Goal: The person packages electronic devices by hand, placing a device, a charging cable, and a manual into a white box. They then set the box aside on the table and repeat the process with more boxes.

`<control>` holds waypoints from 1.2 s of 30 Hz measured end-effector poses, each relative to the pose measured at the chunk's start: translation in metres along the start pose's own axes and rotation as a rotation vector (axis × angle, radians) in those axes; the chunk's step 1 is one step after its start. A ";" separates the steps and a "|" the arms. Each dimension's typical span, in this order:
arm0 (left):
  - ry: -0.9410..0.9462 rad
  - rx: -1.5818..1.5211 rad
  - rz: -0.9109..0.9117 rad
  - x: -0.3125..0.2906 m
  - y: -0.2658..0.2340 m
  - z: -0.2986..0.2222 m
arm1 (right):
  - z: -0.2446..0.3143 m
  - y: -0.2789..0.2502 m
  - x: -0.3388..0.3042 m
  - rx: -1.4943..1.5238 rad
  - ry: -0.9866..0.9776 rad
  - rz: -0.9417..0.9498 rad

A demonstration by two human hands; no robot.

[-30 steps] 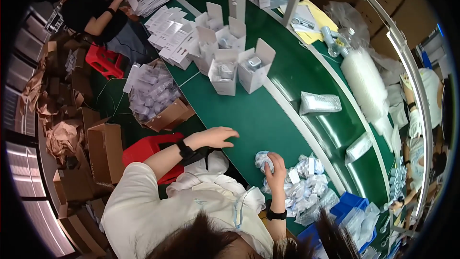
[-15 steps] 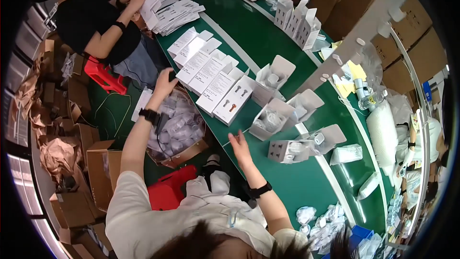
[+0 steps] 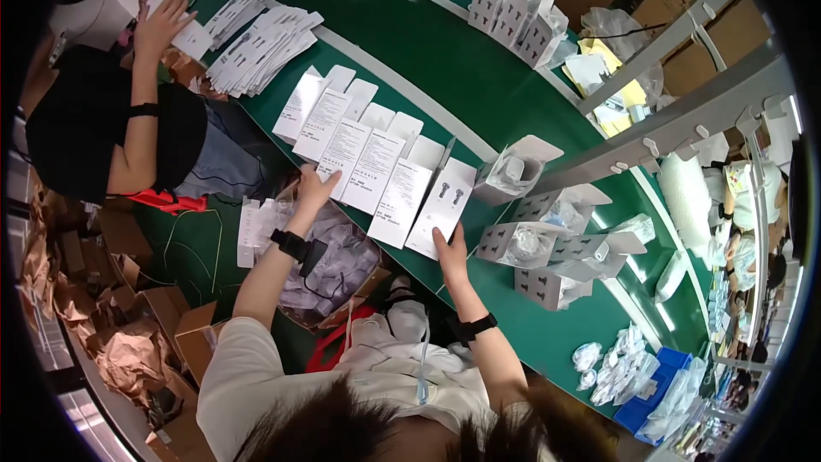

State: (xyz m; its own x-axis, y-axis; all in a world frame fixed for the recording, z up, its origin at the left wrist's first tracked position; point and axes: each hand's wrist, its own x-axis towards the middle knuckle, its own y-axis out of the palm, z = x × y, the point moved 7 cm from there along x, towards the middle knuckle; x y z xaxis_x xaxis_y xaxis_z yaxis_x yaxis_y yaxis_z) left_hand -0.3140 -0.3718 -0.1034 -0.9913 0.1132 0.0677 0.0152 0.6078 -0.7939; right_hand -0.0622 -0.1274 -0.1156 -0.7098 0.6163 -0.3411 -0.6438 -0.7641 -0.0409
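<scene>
Standing side by side at the near table edge are several white cardboard boxes (image 3: 376, 169) with printed fronts and raised flaps at their far ends. My left hand (image 3: 315, 190) is at the near edge of the row, by its left part. Its fingers are apart and hold nothing; whether they touch a box I cannot tell. At the right end, my right hand (image 3: 453, 257) grips the lower corner of the last white box (image 3: 443, 205). The thumb lies on the printed face and the fingers run along its right side, partly hidden.
Several open boxes with bagged items (image 3: 523, 244) stand to the right. Flat cartons (image 3: 265, 50) lie stacked at the far left, beside a co-worker (image 3: 120, 124). A carton of bagged pieces (image 3: 329, 269) sits below the table edge. A blue bin (image 3: 654, 393) is at the near right.
My right hand has come up onto the end box. My left hand has drawn in to the row's near edge. The view has shifted, and the boxes now lean more closely together.
</scene>
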 end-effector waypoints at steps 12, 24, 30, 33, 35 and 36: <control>-0.061 -0.655 -0.010 -0.052 -0.097 -0.029 | 0.056 0.009 -0.055 0.086 -0.047 0.098; 0.094 -1.001 -0.052 -0.239 -0.141 -0.110 | 0.164 -0.161 -0.210 -0.129 -0.760 0.031; -0.282 -0.956 0.274 -0.375 -0.011 -0.147 | 0.112 -0.319 -0.236 -0.567 -0.584 0.062; 0.108 -0.447 0.273 -0.421 0.052 -0.186 | 0.069 -0.391 -0.204 -0.440 -0.625 0.088; 0.281 -0.285 0.111 -0.442 0.093 -0.193 | 0.038 -0.426 -0.172 -0.406 -0.564 0.080; 0.239 -0.351 0.107 -0.445 0.110 -0.194 | 0.031 -0.430 -0.159 -0.401 -0.560 0.092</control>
State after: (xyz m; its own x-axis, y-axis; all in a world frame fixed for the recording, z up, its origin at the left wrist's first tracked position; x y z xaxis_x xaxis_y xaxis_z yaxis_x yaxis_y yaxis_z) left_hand 0.1546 -0.2026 -0.1035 -0.9240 0.3440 0.1668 0.2010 0.8082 -0.5535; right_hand 0.3187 0.1096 -0.0143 -0.8663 0.4690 0.1718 -0.4954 -0.7626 -0.4160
